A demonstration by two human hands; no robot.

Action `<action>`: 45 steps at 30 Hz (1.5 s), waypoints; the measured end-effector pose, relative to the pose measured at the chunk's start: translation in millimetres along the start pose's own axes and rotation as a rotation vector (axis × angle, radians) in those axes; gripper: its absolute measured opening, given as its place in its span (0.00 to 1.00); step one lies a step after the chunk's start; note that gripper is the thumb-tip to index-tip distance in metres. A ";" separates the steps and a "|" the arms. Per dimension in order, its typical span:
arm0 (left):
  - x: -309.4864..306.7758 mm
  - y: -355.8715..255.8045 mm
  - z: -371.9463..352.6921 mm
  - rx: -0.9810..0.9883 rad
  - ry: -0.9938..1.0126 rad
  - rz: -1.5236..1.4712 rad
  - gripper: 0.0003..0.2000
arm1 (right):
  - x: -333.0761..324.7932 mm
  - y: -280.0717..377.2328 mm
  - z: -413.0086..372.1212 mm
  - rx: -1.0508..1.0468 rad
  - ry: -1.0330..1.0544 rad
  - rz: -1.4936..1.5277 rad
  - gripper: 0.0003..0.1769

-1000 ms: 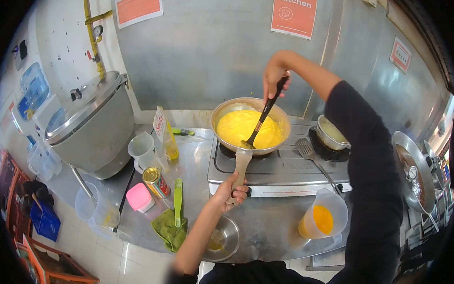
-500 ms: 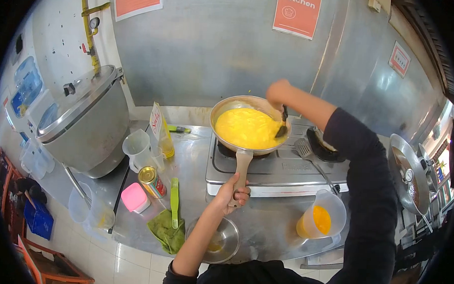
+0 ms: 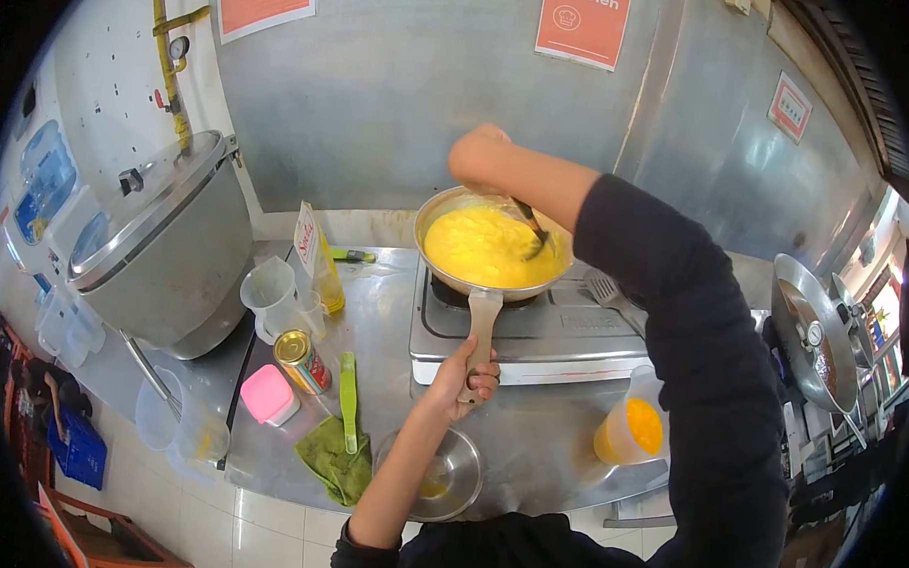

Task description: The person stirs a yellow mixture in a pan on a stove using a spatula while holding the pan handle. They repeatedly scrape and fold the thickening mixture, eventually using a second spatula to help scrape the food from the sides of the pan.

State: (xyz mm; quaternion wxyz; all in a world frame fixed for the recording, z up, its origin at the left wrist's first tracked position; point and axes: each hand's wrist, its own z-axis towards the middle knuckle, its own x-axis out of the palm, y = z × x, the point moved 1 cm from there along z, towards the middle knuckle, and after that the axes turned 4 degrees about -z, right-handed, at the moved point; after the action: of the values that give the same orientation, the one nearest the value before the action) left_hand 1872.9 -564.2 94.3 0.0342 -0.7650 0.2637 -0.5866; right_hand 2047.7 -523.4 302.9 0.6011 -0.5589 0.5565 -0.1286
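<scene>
A frying pan [image 3: 426, 207] with yellow egg mixture [image 3: 481, 247] sits on the gas stove [image 3: 563, 333]. Its beige handle [image 3: 482, 320] points toward me, and my left hand [image 3: 463, 381] is wrapped round the handle's end. Over the pan's far rim, my right hand [image 3: 482, 157] is closed on a black utensil [image 3: 533, 225], whose head rests in the egg at the pan's right side. My right forearm crosses above the stove and hides part of it. The fingers of my right hand are partly hidden behind the wrist.
Right of the stove front stands a jug [image 3: 632, 428] of yellow liquid. A metal bowl [image 3: 455, 476], green cloth [image 3: 334, 462], green-handled tool [image 3: 348, 400], can [image 3: 302, 361] and pink-lidded box [image 3: 269, 394] lie nearer left. A large pot [image 3: 170, 254] stands far left, a wok [image 3: 811, 337] far right.
My right hand has moved left over the pan's far rim, and the utensil now slants the other way. My left hand still holds the handle. The view has shifted slightly.
</scene>
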 end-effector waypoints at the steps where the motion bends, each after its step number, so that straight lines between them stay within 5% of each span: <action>1: -0.1 0.7 0.5 0.001 -0.009 -0.011 0.17 | -5.1 1.6 -0.7 -0.055 0.104 -0.032 0.11; 5: -0.1 2.7 1.3 0.037 -0.017 -0.012 0.17 | -14.3 10.9 -5.0 -0.100 0.003 -0.027 0.16; 7: 0.1 4.0 2.4 0.058 -0.010 -0.021 0.17 | -15.5 23.4 15.9 -0.116 0.132 -0.087 0.10; 11: 0.0 6.1 0.7 0.080 0.002 -0.050 0.16 | 2.2 62.2 43.9 -0.110 0.025 -0.168 0.06; 13: 1.4 5.8 0.3 0.088 -0.006 -0.045 0.16 | 37.2 92.0 112.7 0.439 0.503 -0.400 0.04; 17: 3.7 5.9 -1.7 0.090 -0.039 -0.042 0.16 | 60.4 89.4 110.5 0.485 0.571 -0.664 0.05; 19: 2.6 5.4 -1.1 0.076 -0.031 -0.041 0.16 | 68.5 72.1 91.2 0.104 0.089 -0.465 0.03; 20: 2.0 4.6 -0.4 0.071 -0.016 -0.043 0.15 | 74.9 60.0 82.1 0.106 0.097 -0.462 0.03; 22: -0.1 3.1 1.0 0.057 0.007 -0.035 0.15 | 83.4 36.0 63.1 0.015 -0.515 -0.193 0.06; 25: -3.9 3.6 3.3 0.043 0.026 -0.027 0.15 | 95.5 -6.3 8.7 0.187 -0.536 -0.054 0.10; 27: -2.7 3.1 2.8 0.044 0.025 -0.021 0.16 | 117.5 -36.3 7.3 0.116 -0.348 0.197 0.08; 31: -0.8 1.9 2.3 0.043 0.016 -0.043 0.15 | 143.0 -55.1 -11.5 0.131 -0.246 0.205 0.06; 33: -0.5 1.9 1.6 0.031 0.020 -0.043 0.15 | 166.7 -57.3 6.6 0.061 0.218 0.523 0.06; 37: 1.4 0.7 -0.9 0.036 -0.018 -0.002 0.16 | 187.2 -63.6 17.8 0.021 0.471 0.904 0.08; 40: 1.6 -0.6 0.8 0.022 -0.014 -0.001 0.16 | 193.1 -41.2 -0.3 0.011 0.207 0.946 0.07; 42: -0.3 -0.2 -0.8 0.002 -0.010 -0.010 0.16 | 199.7 -20.6 -8.8 -0.106 -0.268 0.796 0.09; 45: -0.5 0.0 -0.5 0.007 -0.012 -0.012 0.16 | 185.8 -1.8 -57.3 -0.177 -0.573 0.716 0.17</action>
State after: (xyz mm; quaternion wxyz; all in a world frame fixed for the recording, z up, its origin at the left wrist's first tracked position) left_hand 1872.4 -563.9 94.0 0.0351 -0.7699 0.2570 -0.5831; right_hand 2066.5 -698.6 220.7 0.6871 -0.3940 0.5347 0.2947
